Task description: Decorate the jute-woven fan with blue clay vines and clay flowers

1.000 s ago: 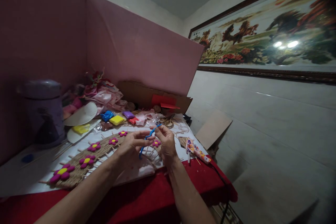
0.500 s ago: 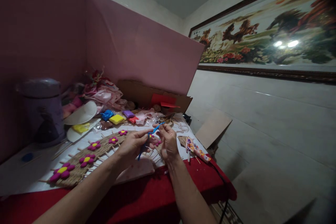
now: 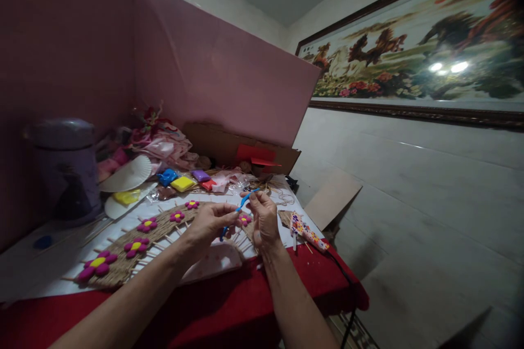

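A thin blue strip of modelling clay (image 3: pixel 243 202) is stretched between my hands above the table. My left hand (image 3: pixel 208 226) pinches it between thumb and fingers, and a loose end hangs below that grip. With thumb and forefinger, my right hand (image 3: pixel 264 217) pinches the upper end. Beneath them lies a curved piece of woven twine on sticks (image 3: pixel 118 265). Magenta clay flowers with yellow centres (image 3: pixel 98 263) sit along its band. Part of this piece is hidden behind my hands and forearms.
Packets of coloured clay, one of them yellow (image 3: pixel 183 183), lie behind the woven piece. A purple lidded container (image 3: pixel 65 174) stands at left. To the right rests a flower-patterned glue gun (image 3: pixel 307 233) with a black cord. Red cloth (image 3: pixel 229 305) covers the table's front edge.
The blue clay strip's hanging end has drawn up and looks shorter below my left hand. Both hands keep their pinch and have barely moved.
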